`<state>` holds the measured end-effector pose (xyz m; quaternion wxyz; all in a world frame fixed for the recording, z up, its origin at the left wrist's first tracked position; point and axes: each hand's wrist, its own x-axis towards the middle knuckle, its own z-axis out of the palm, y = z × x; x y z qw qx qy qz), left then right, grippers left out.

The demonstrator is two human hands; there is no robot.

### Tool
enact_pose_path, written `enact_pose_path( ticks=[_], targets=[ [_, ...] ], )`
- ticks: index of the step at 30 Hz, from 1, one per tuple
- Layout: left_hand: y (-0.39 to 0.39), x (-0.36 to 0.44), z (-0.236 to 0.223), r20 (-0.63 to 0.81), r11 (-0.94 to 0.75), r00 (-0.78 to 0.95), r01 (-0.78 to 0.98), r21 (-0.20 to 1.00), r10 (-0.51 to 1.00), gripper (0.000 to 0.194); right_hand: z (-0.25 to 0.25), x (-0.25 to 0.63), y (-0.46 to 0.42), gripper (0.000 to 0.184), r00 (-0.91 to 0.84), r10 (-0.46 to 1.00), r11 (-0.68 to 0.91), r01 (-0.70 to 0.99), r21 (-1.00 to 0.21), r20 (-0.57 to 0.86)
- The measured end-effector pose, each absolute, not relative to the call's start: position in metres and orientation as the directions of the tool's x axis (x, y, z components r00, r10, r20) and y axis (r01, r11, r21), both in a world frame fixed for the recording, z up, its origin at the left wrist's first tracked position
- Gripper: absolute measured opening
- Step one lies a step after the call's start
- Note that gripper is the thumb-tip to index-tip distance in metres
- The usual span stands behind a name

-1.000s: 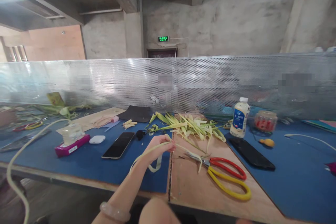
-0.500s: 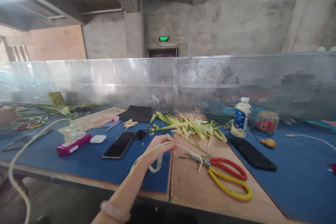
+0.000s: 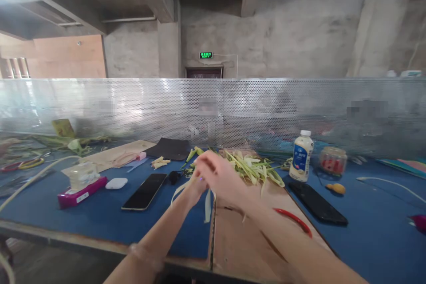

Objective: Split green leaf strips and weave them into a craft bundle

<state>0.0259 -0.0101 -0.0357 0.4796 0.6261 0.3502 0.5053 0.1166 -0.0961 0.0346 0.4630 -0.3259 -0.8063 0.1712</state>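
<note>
My left hand [image 3: 197, 185] is closed on pale husk strips above the blue table mat. One strip [image 3: 208, 208] hangs down below the hands, and another loops out to the left of the wrist. My right hand [image 3: 223, 176] reaches across to the left fingers, its own fingers curled in and touching them. What the right fingertips pinch is hidden. Behind the hands lies a pile of green-yellow husks [image 3: 254, 166]. Beneath my right forearm is a pair of scissors, of which only the red handle [image 3: 296, 219] shows.
Left of the hands lie a phone [image 3: 144, 191], a white earphone case [image 3: 116, 183] and a purple tissue pack [image 3: 81, 193]. To the right are a black phone [image 3: 317, 202], a milk bottle [image 3: 301, 157] and a jar [image 3: 333, 161]. A perforated metal screen [image 3: 149, 102] stands behind.
My right hand has come into view from the right and met my left hand. Its forearm now covers most of the scissors. The view has tilted slightly upward.
</note>
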Motion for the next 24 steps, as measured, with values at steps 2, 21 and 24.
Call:
enact_pose_path(
  ticks=[2, 21, 24],
  targets=[
    [-0.002, 0.027, -0.033, 0.288, -0.264, 0.257, -0.124, 0.956, 0.922, 0.031, 0.035, 0.135, -0.062, 0.028, -0.157, 0.715, 0.605, 0.626, -0.491, 0.681],
    [0.039, 0.033, -0.037, 0.158, -0.083, 0.344, -0.222, 0.972, 0.926, 0.028, -0.053, 0.151, 0.023, 0.020, -0.119, 0.841, 0.408, 0.781, -0.474, 0.528],
    [0.046, 0.036, -0.038, 0.173, -0.102, 0.335, -0.222, 0.970, 0.926, 0.024, -0.053, 0.155, 0.022, 0.021, -0.137, 0.837, 0.416, 0.787, -0.455, 0.529]
  ],
)
